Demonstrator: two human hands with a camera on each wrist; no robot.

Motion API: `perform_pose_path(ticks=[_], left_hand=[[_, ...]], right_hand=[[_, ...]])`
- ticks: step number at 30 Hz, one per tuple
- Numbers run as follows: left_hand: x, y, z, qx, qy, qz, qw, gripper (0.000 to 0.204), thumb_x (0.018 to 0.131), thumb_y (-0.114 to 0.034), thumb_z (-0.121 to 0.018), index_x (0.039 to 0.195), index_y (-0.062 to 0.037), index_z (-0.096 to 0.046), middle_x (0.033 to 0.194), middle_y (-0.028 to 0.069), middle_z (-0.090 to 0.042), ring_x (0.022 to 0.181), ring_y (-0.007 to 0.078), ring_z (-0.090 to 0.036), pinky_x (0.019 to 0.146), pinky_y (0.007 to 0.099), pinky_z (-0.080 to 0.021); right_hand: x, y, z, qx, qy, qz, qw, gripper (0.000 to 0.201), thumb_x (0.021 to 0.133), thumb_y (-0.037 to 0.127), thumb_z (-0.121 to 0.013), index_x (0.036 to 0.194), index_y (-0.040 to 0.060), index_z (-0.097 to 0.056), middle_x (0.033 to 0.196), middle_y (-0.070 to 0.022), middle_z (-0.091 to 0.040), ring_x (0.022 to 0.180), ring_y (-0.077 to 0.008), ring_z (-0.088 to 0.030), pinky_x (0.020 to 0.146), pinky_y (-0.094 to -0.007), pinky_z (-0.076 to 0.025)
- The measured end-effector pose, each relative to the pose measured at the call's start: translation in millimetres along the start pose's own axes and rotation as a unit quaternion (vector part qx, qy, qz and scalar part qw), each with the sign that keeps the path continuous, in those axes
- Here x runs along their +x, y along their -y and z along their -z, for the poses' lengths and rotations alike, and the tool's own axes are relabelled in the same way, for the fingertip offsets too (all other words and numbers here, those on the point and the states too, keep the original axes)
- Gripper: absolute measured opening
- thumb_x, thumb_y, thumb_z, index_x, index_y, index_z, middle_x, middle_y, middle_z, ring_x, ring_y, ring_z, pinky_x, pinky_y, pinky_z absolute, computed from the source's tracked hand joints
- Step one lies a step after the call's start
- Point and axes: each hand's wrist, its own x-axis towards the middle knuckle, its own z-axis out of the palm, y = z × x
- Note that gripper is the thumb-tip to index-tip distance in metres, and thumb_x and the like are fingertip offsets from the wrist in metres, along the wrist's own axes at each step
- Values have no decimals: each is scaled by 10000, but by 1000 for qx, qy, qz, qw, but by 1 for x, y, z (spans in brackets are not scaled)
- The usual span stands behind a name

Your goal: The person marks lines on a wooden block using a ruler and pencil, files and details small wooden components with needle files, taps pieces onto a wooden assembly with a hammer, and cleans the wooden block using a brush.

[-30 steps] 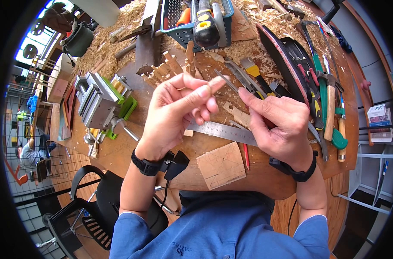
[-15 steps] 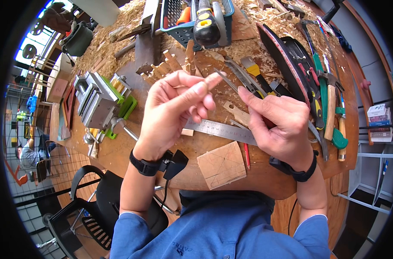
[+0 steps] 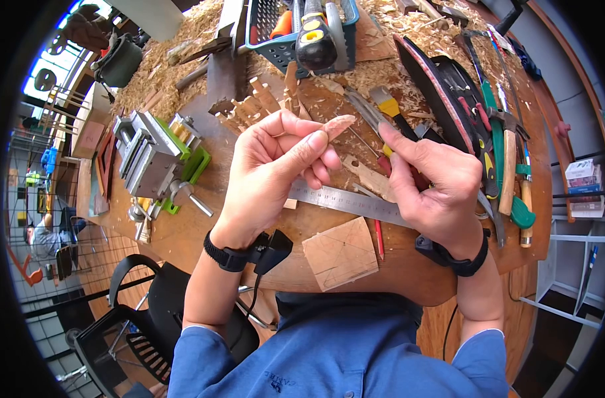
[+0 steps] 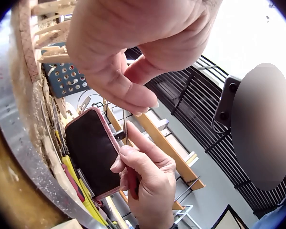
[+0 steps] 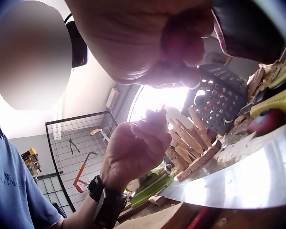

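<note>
My left hand pinches a small, pale, pointed wooden piece between thumb and fingers, its tip angled up to the right. To its right, my right hand grips a slim tool, its index finger extended along it. In the left wrist view the tool's thin metal blade points up from the right hand, and its red handle shows below the fingers. A gap separates the hands in the head view. The right wrist view shows my left hand raised, the wooden piece unclear in glare.
Below the hands lie a steel ruler, a marked wooden square and a red pencil. A vise stands left. Carved sticks, a blue basket and wood shavings are behind; a hammer lies right.
The right hand's fingers have shifted slightly up and right, and the blade has come away from the wooden piece. The left hand has turned slightly, showing more of the piece.
</note>
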Motion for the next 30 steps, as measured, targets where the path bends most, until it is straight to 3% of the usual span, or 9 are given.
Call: perform_pose_path(ticks=[18, 21, 23, 25, 27, 30], left_hand=[[-1, -1, -4, 50, -6, -4, 999, 76, 1038, -64, -646, 1099, -19, -657, 873, 91, -743, 669, 88, -684, 596, 185, -545], [-2, 0, -3, 21, 38, 10, 999, 111, 1027, -72, -671, 1100, 11, -667, 923, 109, -770, 706, 98, -704, 640, 219, -583], [-1, -9, -4, 25, -31, 2, 999, 64, 1035, -75, -655, 1079, -29, -660, 855, 87, -744, 657, 87, -688, 569, 178, -537], [-1, -7, 0, 24, -22, 0, 999, 62, 1035, -76, -654, 1076, -30, -660, 855, 89, -744, 647, 84, -687, 563, 182, -541], [-2, -2, -2, 17, 37, 22, 999, 132, 1030, -103, -677, 1112, 0, -690, 903, 104, -768, 691, 86, -691, 609, 213, -560], [-1, -7, 0, 6, 10, 14, 1000, 128, 1029, -97, -676, 1105, 6, -679, 890, 101, -760, 684, 87, -687, 608, 214, -562]], right_hand=[[0, 2, 0, 0, 18, 19, 1000, 429, 726, -67, -701, 1127, 52, -797, 595, -79, -590, 460, -214, -541, 470, -332, -434], [-1, 2, 2, -3, 25, 14, 1000, 428, 728, -62, -703, 1129, 53, -797, 594, -74, -585, 462, -218, -536, 471, -335, -433], [-1, 4, 2, -5, 30, 13, 999, 427, 730, -60, -704, 1132, 53, -796, 593, -70, -580, 463, -219, -533, 472, -336, -432], [0, 5, 2, 6, 38, 12, 999, 424, 738, -56, -700, 1136, 52, -795, 591, -65, -572, 462, -219, -527, 475, -334, -432], [0, 7, 2, 3, 37, 15, 999, 423, 739, -54, -700, 1137, 51, -795, 594, -63, -574, 463, -218, -526, 475, -334, -432], [-1, 4, 1, 5, 35, 19, 999, 424, 739, -52, -701, 1140, 50, -794, 598, -63, -577, 464, -218, -527, 476, -334, -432]])
